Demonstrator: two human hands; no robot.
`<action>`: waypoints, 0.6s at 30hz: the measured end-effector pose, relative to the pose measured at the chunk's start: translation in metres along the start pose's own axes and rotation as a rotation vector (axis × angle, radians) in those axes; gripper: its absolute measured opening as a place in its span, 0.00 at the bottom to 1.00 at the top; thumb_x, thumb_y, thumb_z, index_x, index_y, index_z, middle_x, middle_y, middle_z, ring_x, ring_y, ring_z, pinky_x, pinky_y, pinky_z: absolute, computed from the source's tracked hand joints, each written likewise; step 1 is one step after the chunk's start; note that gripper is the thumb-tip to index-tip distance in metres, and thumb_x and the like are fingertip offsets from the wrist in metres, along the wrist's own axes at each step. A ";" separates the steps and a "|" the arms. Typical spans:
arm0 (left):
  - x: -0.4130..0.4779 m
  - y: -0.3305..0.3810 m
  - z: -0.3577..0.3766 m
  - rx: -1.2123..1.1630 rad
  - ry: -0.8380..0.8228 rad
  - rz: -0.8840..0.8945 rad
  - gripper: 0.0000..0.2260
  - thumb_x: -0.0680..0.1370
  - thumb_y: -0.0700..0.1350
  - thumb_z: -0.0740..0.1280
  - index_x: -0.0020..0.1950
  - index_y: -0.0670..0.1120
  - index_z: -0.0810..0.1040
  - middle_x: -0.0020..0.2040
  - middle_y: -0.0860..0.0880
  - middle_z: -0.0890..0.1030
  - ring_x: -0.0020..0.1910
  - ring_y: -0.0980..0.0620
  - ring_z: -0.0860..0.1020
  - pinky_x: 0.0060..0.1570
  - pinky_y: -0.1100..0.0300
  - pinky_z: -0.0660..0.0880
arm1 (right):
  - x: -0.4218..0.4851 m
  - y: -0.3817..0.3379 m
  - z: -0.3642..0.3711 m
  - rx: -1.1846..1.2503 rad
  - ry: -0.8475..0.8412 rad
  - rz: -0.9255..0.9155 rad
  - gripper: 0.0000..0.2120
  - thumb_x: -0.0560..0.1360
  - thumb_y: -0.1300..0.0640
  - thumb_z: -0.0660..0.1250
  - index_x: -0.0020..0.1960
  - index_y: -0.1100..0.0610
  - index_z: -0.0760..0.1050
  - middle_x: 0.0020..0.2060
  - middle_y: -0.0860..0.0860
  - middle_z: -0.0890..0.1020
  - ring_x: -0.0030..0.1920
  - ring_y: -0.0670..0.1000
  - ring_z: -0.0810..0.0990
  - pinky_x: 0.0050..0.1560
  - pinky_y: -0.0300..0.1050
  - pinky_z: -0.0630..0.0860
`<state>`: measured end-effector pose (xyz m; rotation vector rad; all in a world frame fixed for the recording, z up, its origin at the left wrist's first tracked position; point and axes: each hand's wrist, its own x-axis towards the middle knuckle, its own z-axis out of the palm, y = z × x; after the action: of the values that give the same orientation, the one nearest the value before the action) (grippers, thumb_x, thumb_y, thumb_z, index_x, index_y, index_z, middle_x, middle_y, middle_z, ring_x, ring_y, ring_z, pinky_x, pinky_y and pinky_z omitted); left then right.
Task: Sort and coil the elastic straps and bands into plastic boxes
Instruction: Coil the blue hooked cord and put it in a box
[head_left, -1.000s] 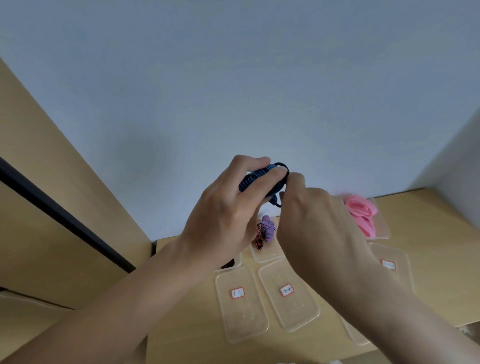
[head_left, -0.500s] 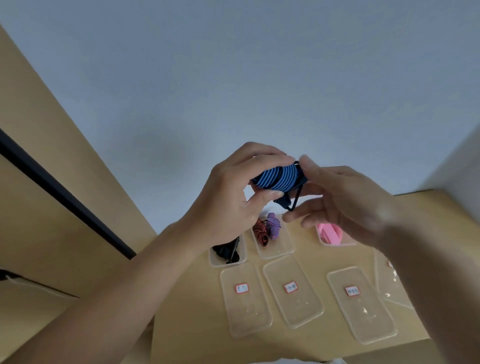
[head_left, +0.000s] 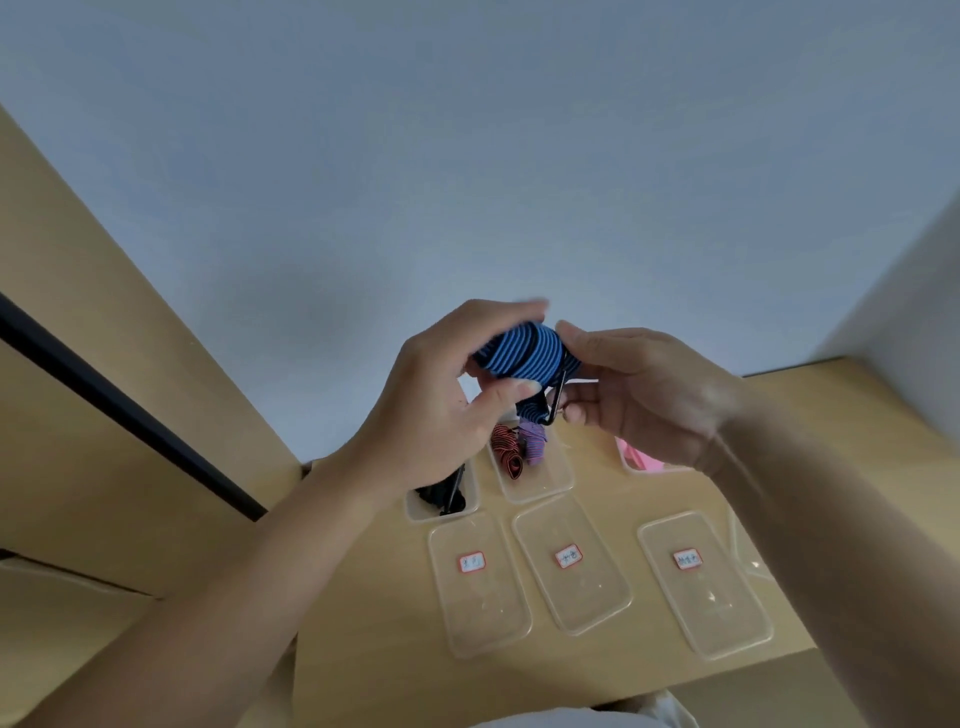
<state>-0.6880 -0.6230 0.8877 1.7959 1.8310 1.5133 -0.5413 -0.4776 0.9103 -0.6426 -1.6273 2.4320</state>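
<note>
Broadly, the far upper view is filled by a pale blue-grey wall (head_left: 467, 156), with a tan wooden surface (head_left: 363, 649) seen below it. Both hands are raised above the surface. The left hand (head_left: 431, 410) is curled round a coiled blue-and-black striped strap (head_left: 524, 353), fingers over, thumb under. The coil's right end is gripped by the right hand (head_left: 649, 389), thumb on top, fingers curled beneath.

Three clear flat labelled pieces (head_left: 478, 613) are laid in a near row; trays or lids cannot be told. Three clear boxes are set in a far row:
- Left box (head_left: 415, 512): a black strap (head_left: 441, 493) is held.
- Middle box (head_left: 550, 478): a red-striped coil (head_left: 506, 452) and a purple coil (head_left: 532, 447).
- Right box (head_left: 628, 465): something pink (head_left: 644, 460), mostly hidden by the right hand.

The striped strap is held in the air above the far row. A black hook (head_left: 558, 397) is seen hanging from it by the right fingers.
</note>
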 end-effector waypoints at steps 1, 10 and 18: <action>0.004 -0.002 -0.001 -0.086 0.019 -0.109 0.25 0.75 0.40 0.74 0.71 0.51 0.75 0.63 0.53 0.81 0.58 0.49 0.81 0.54 0.52 0.81 | 0.001 0.002 -0.002 0.040 -0.006 0.000 0.18 0.76 0.50 0.68 0.56 0.64 0.83 0.45 0.57 0.83 0.39 0.51 0.80 0.36 0.41 0.79; 0.001 -0.031 0.021 -0.922 -0.053 -0.866 0.13 0.84 0.47 0.64 0.68 0.50 0.80 0.60 0.40 0.84 0.55 0.38 0.84 0.52 0.37 0.82 | 0.018 0.054 -0.011 -0.218 0.120 -0.065 0.31 0.74 0.49 0.73 0.75 0.49 0.68 0.48 0.59 0.87 0.47 0.58 0.87 0.46 0.46 0.83; -0.008 -0.085 0.042 -0.842 -0.312 -1.076 0.26 0.75 0.51 0.70 0.67 0.36 0.77 0.60 0.35 0.80 0.56 0.40 0.78 0.50 0.50 0.73 | 0.034 0.090 -0.041 -1.171 0.146 -0.233 0.36 0.65 0.46 0.81 0.70 0.42 0.73 0.63 0.40 0.73 0.57 0.40 0.75 0.55 0.38 0.75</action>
<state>-0.7114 -0.5872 0.8027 0.4499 1.2757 1.1382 -0.5435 -0.4670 0.8064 -0.6408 -2.7442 1.0439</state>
